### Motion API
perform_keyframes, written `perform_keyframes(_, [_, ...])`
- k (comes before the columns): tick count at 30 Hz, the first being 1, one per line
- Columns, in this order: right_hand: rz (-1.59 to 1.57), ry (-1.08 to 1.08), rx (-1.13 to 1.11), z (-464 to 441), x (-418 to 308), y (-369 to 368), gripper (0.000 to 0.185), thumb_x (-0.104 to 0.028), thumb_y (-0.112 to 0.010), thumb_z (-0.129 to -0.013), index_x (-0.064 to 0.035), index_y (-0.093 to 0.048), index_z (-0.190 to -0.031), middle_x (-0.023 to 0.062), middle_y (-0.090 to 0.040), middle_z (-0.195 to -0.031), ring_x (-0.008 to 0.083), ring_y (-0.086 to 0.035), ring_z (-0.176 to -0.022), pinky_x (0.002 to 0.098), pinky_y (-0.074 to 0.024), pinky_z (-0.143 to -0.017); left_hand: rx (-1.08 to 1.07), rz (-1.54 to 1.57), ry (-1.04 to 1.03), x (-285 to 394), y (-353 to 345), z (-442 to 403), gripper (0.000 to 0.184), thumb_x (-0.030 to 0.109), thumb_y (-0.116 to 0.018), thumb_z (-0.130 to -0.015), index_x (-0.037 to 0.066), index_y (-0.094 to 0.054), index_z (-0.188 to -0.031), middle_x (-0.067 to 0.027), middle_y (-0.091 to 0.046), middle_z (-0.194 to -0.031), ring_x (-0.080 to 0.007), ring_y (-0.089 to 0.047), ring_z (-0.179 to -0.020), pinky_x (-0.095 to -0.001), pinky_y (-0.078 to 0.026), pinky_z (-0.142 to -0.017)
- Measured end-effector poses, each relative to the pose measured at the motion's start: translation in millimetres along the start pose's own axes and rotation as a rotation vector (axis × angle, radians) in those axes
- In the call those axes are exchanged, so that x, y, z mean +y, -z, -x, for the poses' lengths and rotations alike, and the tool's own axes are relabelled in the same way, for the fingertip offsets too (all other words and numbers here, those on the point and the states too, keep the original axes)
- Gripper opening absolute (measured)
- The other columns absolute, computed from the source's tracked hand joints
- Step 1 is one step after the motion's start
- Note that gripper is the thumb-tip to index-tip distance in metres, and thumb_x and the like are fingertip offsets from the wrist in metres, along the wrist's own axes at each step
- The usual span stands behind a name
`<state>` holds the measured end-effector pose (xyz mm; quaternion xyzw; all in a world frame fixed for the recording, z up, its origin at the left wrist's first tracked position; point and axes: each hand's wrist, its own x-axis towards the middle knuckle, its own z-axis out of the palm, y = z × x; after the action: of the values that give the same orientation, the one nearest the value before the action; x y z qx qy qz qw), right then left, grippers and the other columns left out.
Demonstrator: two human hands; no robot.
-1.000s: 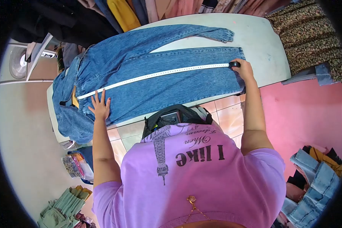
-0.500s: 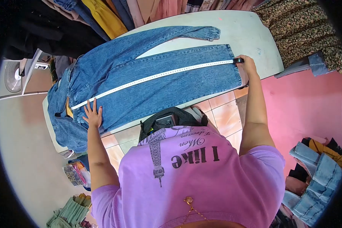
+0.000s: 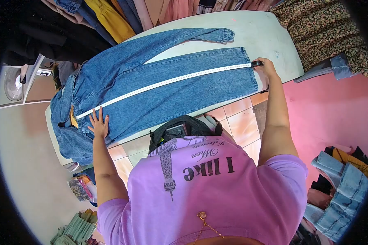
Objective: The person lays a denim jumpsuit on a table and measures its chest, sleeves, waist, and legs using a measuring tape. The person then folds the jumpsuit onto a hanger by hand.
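Observation:
A blue denim garment (image 3: 167, 92) lies spread across the pale table, with one long narrow part ending in a gathered cuff. A white measuring tape (image 3: 163, 84) stretches along it, from the small yellowish patch near the left to the hem at the right. My left hand (image 3: 99, 124) rests flat on the denim, fingers spread, fingertips touching the tape near its left end. Just past the hem, my right hand (image 3: 267, 68) grips the tape's black case (image 3: 256, 63). Its fingers are partly hidden.
The table's pale top (image 3: 270, 41) shows beyond the hem. Clothes including a yellow garment (image 3: 106, 18) hang along the back, and a floral cloth (image 3: 327, 34) at upper right. Folded jeans (image 3: 339, 200) lie at lower right. A fan (image 3: 13, 83) stands at left.
My right hand and the tape case sit slightly farther past the hem than before. My left hand keeps its place on the denim.

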<state>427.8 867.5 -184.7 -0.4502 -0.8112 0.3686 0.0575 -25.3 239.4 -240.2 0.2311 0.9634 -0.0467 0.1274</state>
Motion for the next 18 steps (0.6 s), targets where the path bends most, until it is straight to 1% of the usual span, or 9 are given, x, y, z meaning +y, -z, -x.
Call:
perform_keyframes(2, [-0.081, -0.013, -0.040, -2.4, 2.1, 1.4, 0.038, 0.021, -0.060, -0.062, 0.0008, -0.065, -0.094, 0.0081, -0.065, -0.082, 0.0159, -0.063, -0.076, 0.0262, -0.0532, -0.073, -0.002, 0.002, 0.002, 2.6, 1.7, -0.3, 0.056, 0.055, -0.038, -0.090, 0.044, -0.019, -0.141, 0.0017, -0.002, -0.153, -0.0344, -0.004, -0.139, -0.0718, -0.008, -0.098])
perform_keyframes(5, [-0.126, -0.035, -0.033, -2.2, 1.4, 3.9, 0.038, 0.022, -0.059, -0.062, 0.0023, -0.065, -0.094, 0.0090, -0.065, -0.084, 0.0169, -0.063, -0.077, 0.0267, -0.0538, -0.073, -0.008, 0.001, 0.010, 5.1, 3.8, 0.0, 0.056, 0.055, -0.038, -0.090, 0.044, -0.019, -0.141, 0.0018, -0.002, -0.153, -0.0342, -0.003, -0.139, -0.0718, -0.008, -0.099])
perform_keyframes(12, [-0.187, -0.037, -0.067, -9.6, 7.4, 4.2, 0.039, 0.023, -0.058, -0.062, 0.0026, -0.064, -0.095, 0.0092, -0.065, -0.084, 0.0167, -0.063, -0.077, 0.0274, -0.0539, -0.074, 0.001, 0.021, 0.013, 1.2, 2.2, -2.1, 0.056, 0.053, -0.041, -0.090, 0.044, -0.021, -0.141, 0.0020, -0.003, -0.153, -0.0337, -0.003, -0.140, -0.0718, -0.007, -0.099])
perform_keyframes(14, [-0.275, -0.019, -0.121, -10.5, 8.1, 5.6, 0.040, 0.023, -0.059, -0.061, 0.0032, -0.064, -0.096, 0.0088, -0.064, -0.084, 0.0164, -0.062, -0.077, 0.0277, -0.0539, -0.073, 0.005, 0.032, 0.014, 2.1, 2.4, -2.0, 0.056, 0.053, -0.042, -0.090, 0.044, -0.021, -0.141, 0.0020, -0.003, -0.153, -0.0337, -0.003, -0.140, -0.0718, -0.006, -0.099])
perform_keyframes(18, [-0.347, -0.041, -0.144, -13.5, 12.9, 6.9, 0.041, 0.024, -0.059, -0.060, 0.0033, -0.064, -0.096, 0.0089, -0.064, -0.084, 0.0166, -0.062, -0.076, 0.0279, -0.0541, -0.073, 0.019, 0.043, 0.006, 2.0, 1.2, -2.3, 0.056, 0.052, -0.043, -0.089, 0.044, -0.022, -0.140, 0.0021, -0.004, -0.153, -0.0337, -0.004, -0.140, -0.0719, -0.006, -0.098])
